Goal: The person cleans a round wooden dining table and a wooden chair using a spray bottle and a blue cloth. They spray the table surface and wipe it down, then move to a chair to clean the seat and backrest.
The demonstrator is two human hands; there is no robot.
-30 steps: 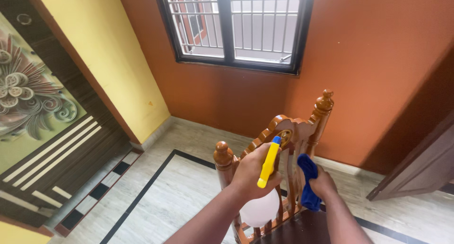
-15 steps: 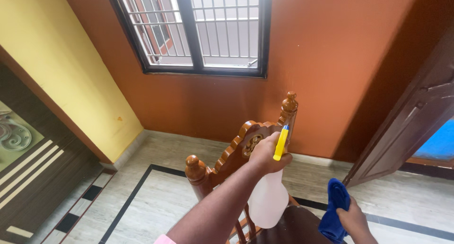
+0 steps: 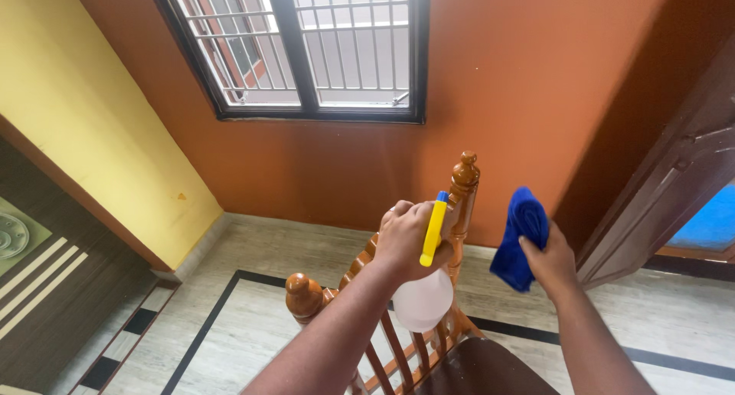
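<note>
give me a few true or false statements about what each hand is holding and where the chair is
1. The left hand grips a spray bottle with a yellow trigger. True.
2. The right hand holds a red sponge. False: it holds a blue cloth.
3. The wooden chair stands right under both hands. True.
4. The blue cloth is pressed flat on the chair seat. False: it is held up in the air, beside the chair's post.
5. The window behind the chair has a dark frame with bars. True.
</note>
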